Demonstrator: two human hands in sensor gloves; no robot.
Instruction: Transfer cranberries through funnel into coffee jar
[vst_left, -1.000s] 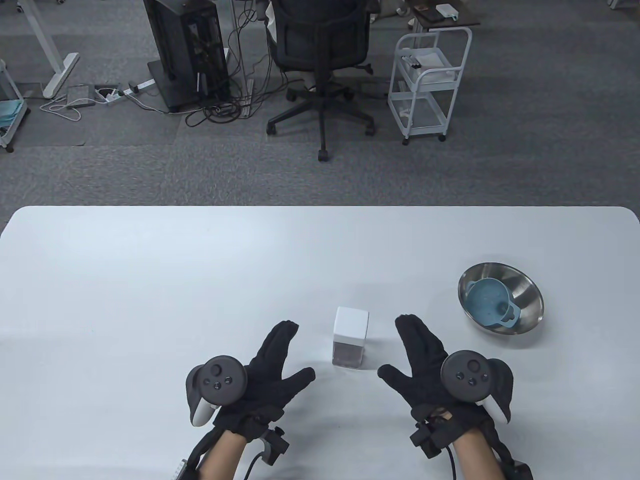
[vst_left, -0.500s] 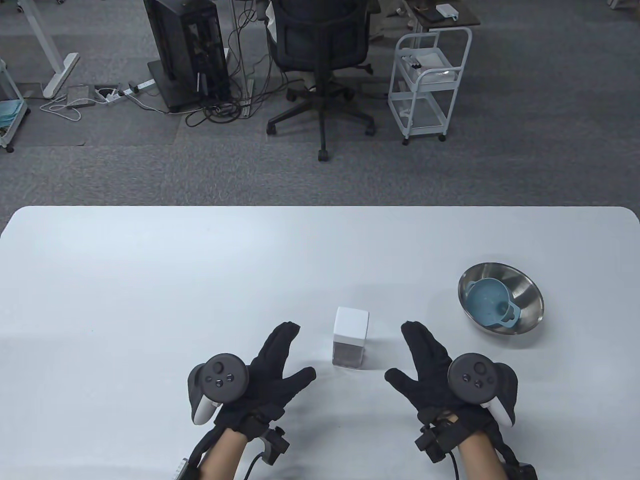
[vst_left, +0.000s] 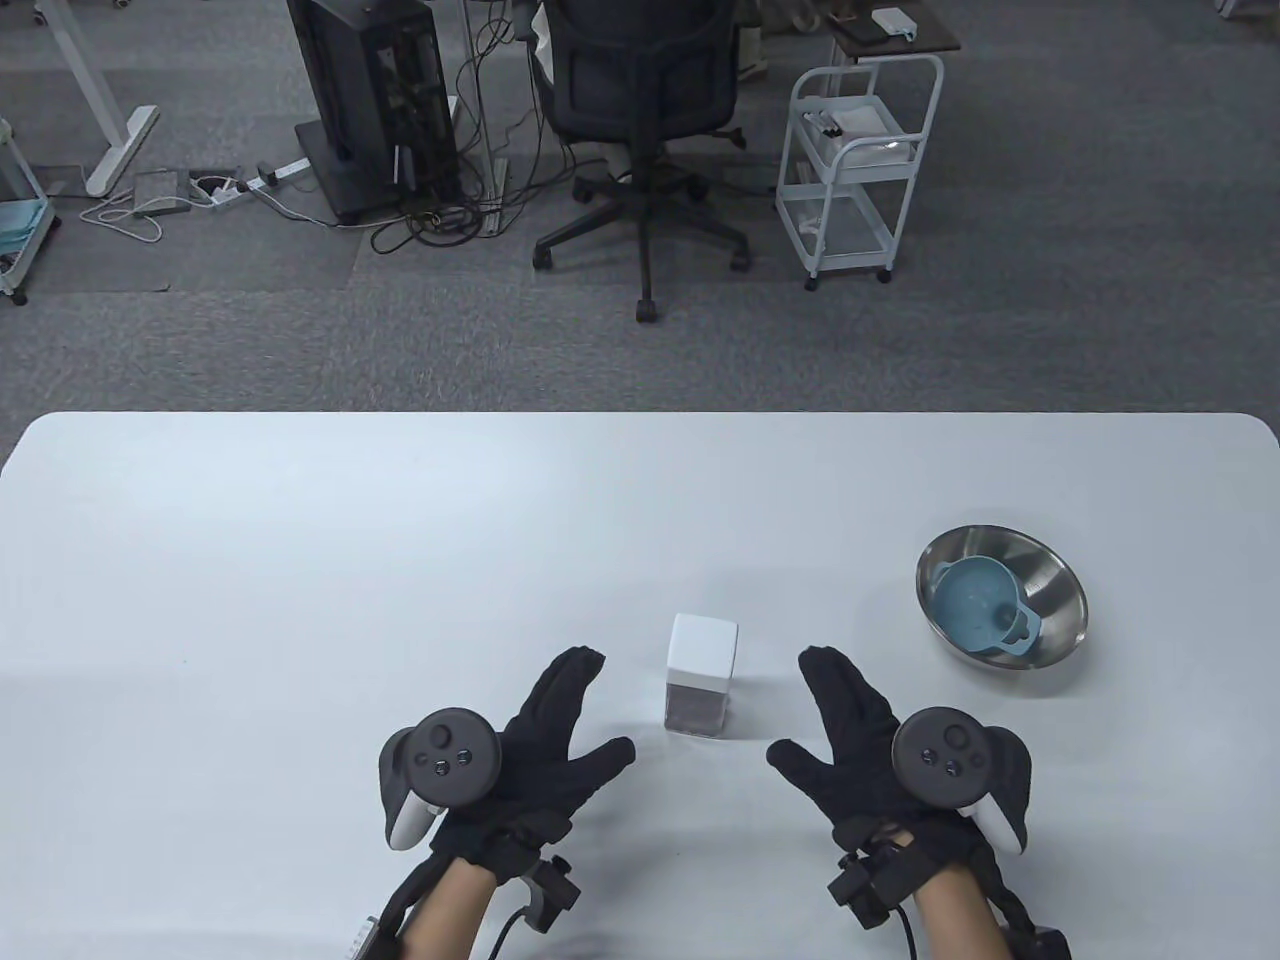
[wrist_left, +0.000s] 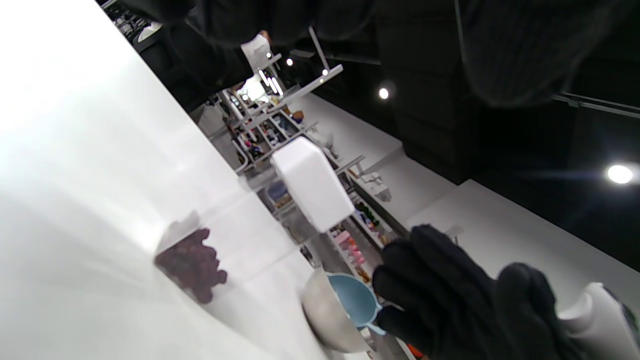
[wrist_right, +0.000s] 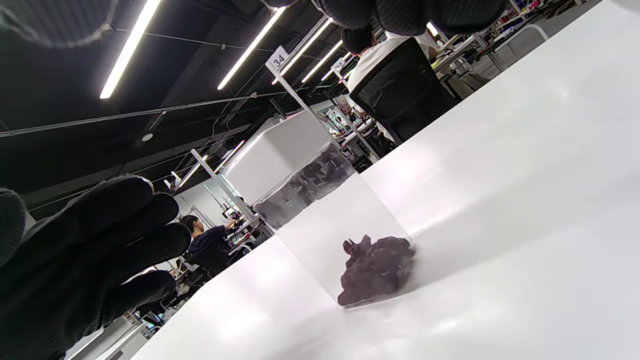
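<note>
— Looking down at the white table (vst_left: 300, 560), we see the coffee jar (vst_left: 700, 688) standing upright near the front edge, its white lid (vst_left: 704, 650) on top. What do we have inside it?

— From the right wrist view we make out a dark clump of cranberries (wrist_right: 375, 270) lying at the bottom of the clear jar. They're in the jar, nowhere else that we can see.

— And our hands?

— Our left hand (vst_left: 530, 750) lies just left of the jar, fingers spread, thumb pointing toward it, holding nothing. Our right hand (vst_left: 860, 745) mirrors it on the other side, also spread and empty. Neither touches the jar; it stands between them.

— Where's the funnel?

— We spot the blue funnel (vst_left: 985, 605) sitting inside the steel bowl (vst_left: 1060, 585), off to the right and a little farther back, well apart from the jar. The left wrist view shows that same pair beyond our right hand's fingers (wrist_left: 440, 285).
</note>
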